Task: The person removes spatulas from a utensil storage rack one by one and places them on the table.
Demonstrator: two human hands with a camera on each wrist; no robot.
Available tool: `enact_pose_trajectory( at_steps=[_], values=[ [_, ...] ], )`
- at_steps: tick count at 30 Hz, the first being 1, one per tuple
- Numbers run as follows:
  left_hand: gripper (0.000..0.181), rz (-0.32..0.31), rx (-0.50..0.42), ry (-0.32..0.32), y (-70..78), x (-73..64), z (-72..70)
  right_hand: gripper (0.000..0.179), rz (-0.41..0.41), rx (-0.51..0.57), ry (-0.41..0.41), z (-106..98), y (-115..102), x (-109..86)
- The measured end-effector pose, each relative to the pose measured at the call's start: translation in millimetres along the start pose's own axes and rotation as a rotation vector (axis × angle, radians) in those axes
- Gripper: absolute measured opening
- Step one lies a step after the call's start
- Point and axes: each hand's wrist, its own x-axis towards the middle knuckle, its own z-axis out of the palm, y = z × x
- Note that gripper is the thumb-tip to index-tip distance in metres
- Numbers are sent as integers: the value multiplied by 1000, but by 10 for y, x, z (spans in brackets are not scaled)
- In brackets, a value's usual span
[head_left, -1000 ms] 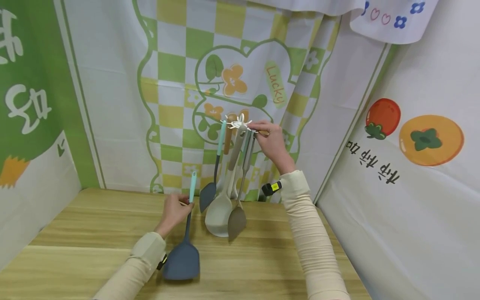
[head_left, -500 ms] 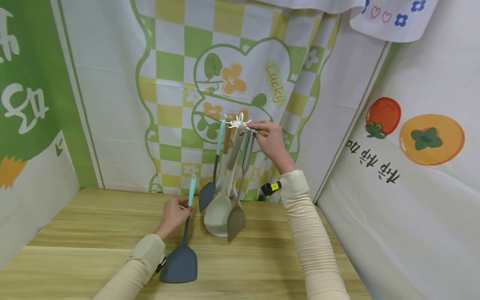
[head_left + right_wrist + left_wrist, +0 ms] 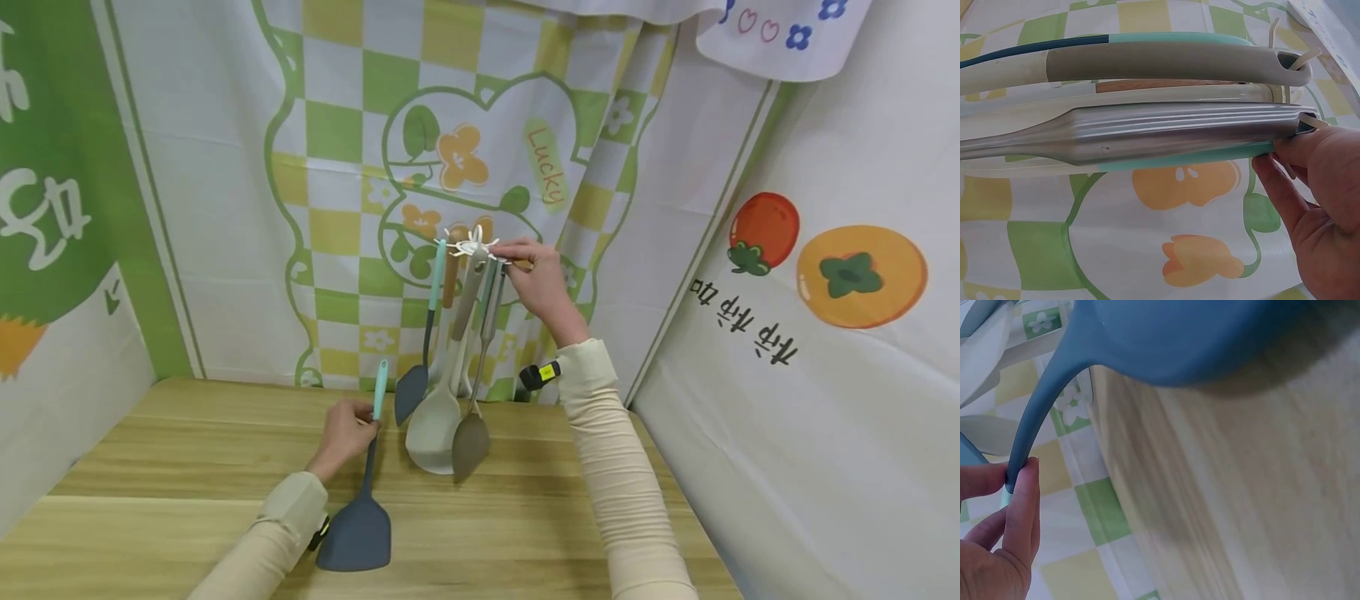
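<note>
My left hand (image 3: pixel 345 433) pinches a turner (image 3: pixel 360 537) with a broad blue-grey head and a mint handle, between thumb and fingers where the neck meets the handle. Its head points down over the wooden table. A white hook rack (image 3: pixel 472 243) bears several kitchen utensils. Up at the rack, my right hand (image 3: pixel 540 279) pinches the end of a mint-handled utensil (image 3: pixel 1191 156), partly hidden behind a steel handle (image 3: pixel 1179 128). Beside these hang a pale ladle (image 3: pixel 435 437), a utensil with a brown-grey head (image 3: pixel 471 442), and a smaller dark-headed turner (image 3: pixel 411 393).
A wooden table (image 3: pixel 555 508) runs beneath the utensils. Behind the rack hangs a checked green, yellow and white cloth (image 3: pixel 333 133). A white printed cloth (image 3: pixel 810 458) flanks the table on the right, and a green and white one on the left.
My left hand has shifted slightly down and to the left with the turner, away from the rack. My right hand keeps its place by the hooks.
</note>
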Motion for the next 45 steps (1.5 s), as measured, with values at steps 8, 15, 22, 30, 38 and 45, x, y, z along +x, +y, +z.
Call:
enact_pose_trajectory(
  at_steps=[8, 15, 22, 30, 38, 45],
  values=[
    [26, -9, -18, -25, -76, 5, 45, 24, 6, -7, -1, 3, 5, -4],
    [28, -28, -44, -39, -61, 16, 47, 25, -10, 2, -2, 0, 15, 4],
    [30, -37, -45, -61, -69, 27, 37, 27, -11, 6, -1, 11, 27, 14],
    [36, -42, -54, -113, -91, 44, 24, 28, 0, 18, 0, 5, 38, 8],
    [33, -66, -37, -158, -119, 86, 20, 27, -8, 33, 0, 20, 46, 3],
    [29, -97, -53, -199, -168, 135, 17, 28, -7, 31, 4, 11, 47, 5]
  ],
)
